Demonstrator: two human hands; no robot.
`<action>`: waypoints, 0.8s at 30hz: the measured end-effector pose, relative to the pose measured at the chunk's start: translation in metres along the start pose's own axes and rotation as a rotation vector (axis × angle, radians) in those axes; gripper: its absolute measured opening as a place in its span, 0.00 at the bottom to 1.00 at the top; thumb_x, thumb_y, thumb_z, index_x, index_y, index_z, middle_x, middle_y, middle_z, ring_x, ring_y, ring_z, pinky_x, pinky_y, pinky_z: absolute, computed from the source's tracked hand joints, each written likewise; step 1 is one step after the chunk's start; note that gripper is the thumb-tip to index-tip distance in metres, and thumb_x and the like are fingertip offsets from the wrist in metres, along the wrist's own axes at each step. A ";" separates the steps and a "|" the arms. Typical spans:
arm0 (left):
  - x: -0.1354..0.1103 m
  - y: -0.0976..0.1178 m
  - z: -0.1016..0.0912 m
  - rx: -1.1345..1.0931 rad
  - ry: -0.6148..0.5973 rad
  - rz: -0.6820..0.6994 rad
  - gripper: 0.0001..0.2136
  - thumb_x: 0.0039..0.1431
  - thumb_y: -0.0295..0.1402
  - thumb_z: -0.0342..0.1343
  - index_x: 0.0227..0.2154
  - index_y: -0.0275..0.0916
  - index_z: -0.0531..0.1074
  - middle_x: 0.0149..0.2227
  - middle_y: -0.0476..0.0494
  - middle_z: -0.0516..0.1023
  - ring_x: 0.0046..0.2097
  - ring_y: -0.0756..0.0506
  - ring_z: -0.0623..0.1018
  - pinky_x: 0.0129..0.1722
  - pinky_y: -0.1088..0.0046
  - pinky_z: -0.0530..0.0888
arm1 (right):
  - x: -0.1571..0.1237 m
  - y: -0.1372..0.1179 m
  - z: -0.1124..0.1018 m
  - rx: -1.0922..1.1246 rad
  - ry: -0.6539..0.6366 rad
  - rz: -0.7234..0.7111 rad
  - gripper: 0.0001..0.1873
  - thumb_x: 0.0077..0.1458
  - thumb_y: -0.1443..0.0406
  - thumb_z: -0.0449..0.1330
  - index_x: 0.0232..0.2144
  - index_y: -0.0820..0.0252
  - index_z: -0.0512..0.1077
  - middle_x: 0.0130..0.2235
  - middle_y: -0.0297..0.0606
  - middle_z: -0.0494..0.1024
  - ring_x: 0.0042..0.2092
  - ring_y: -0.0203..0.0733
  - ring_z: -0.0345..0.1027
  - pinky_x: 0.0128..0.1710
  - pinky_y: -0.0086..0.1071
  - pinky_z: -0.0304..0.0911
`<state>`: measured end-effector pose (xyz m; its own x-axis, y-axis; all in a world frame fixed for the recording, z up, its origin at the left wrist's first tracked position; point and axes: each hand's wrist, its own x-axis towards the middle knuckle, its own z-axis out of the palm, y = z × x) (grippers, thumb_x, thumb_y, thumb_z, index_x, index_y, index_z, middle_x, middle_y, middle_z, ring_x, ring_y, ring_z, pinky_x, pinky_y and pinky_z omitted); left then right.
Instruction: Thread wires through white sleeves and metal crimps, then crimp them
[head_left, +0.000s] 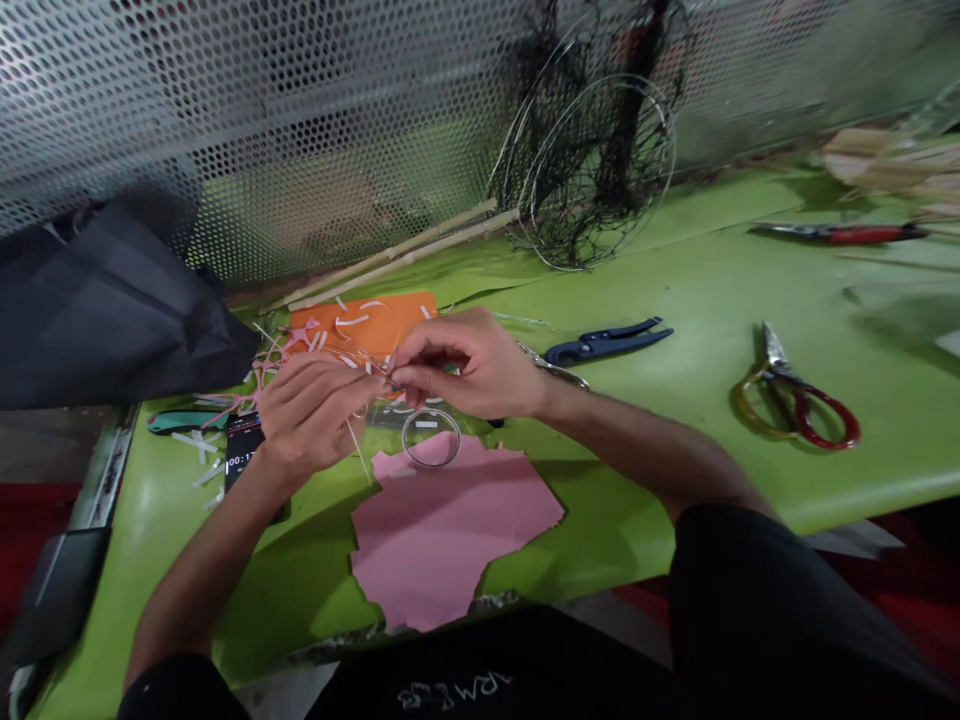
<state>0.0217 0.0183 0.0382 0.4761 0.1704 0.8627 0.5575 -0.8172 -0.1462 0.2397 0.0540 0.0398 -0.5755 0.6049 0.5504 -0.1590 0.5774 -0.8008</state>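
Observation:
My left hand (315, 410) and my right hand (480, 365) meet fingertip to fingertip above the table. Both are closed in a pinch at the same spot, and a thin wire-like strand (367, 357) comes out from between them. What exactly the fingertips grip is too small to make out fully. Just below them a ring-shaped roll (405, 437), looking like clear tape, lies at the top of a cut pink sheet (450, 530). Behind the hands is an orange sheet (416, 310) scattered with white strips. Pink paper scraps (270, 355) lie beyond my left hand.
A phone (241, 440) showing a timer and a green-handled tool (180, 421) lie at left, near a black cloth (112, 310). Rightward are dark blue cutters (607, 343), scissors (806, 400) and red-handled pliers (847, 234). Wire hoops with black netting (600, 170) lean against the perforated panel (300, 130).

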 end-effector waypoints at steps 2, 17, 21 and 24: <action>0.001 0.008 0.002 -0.128 0.015 -0.226 0.05 0.61 0.26 0.63 0.38 0.42 0.80 0.31 0.49 0.85 0.32 0.48 0.83 0.36 0.71 0.79 | -0.002 0.002 0.003 -0.215 0.103 -0.173 0.06 0.65 0.66 0.63 0.34 0.62 0.75 0.27 0.31 0.80 0.27 0.29 0.76 0.27 0.21 0.70; 0.010 0.012 -0.007 -0.201 -0.006 -0.353 0.06 0.60 0.24 0.65 0.37 0.40 0.81 0.32 0.49 0.86 0.33 0.49 0.85 0.36 0.74 0.81 | -0.006 0.020 -0.010 -0.390 0.316 -0.365 0.06 0.66 0.64 0.61 0.39 0.58 0.79 0.35 0.37 0.86 0.35 0.35 0.81 0.36 0.27 0.78; 0.009 -0.003 -0.014 0.044 -0.066 0.141 0.08 0.60 0.23 0.62 0.41 0.37 0.80 0.33 0.45 0.86 0.33 0.46 0.85 0.38 0.68 0.84 | 0.007 0.014 -0.011 0.222 0.026 0.127 0.15 0.63 0.57 0.65 0.32 0.64 0.78 0.27 0.34 0.81 0.26 0.32 0.76 0.27 0.24 0.74; 0.012 -0.007 -0.016 0.117 -0.135 0.300 0.06 0.62 0.22 0.59 0.38 0.35 0.81 0.32 0.43 0.86 0.32 0.45 0.84 0.38 0.68 0.84 | 0.010 0.012 -0.014 0.403 -0.122 0.310 0.14 0.57 0.58 0.71 0.33 0.65 0.79 0.27 0.34 0.81 0.28 0.32 0.76 0.29 0.24 0.73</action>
<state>0.0124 0.0177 0.0572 0.7121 0.0096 0.7020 0.4495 -0.7744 -0.4454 0.2428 0.0744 0.0394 -0.7300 0.6317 0.2610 -0.2485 0.1104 -0.9623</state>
